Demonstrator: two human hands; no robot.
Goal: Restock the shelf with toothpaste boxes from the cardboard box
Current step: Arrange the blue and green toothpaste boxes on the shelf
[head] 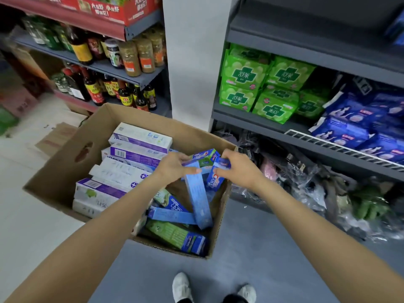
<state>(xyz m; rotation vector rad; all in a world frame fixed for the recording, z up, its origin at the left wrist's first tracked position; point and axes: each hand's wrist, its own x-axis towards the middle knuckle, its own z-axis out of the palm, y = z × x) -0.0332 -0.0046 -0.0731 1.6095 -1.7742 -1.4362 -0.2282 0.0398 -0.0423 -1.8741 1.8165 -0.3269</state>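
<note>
Green packs (pixel 244 73): white cross bearing "舒莱" | red carton (pixel 113 7) on top shelf: white characters "大龙虾 小龙虾" | toothpaste boxes (pixel 140 136): print too blurred to read.

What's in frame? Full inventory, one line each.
cardboard box: one, brown, open, on the floor.
white-and-purple toothpaste boxes: several, stacked in its left half.
blue toothpaste boxes: several, loose in its right half.
green toothpaste boxes: at least two, right half.
green packs: several, right shelf.
blue packs: several, right shelf.
bottles and jars: many, left shelves.
shoes: two, white, bottom edge.
left hand: on a blue box.
right hand: grips a blue box.
</note>
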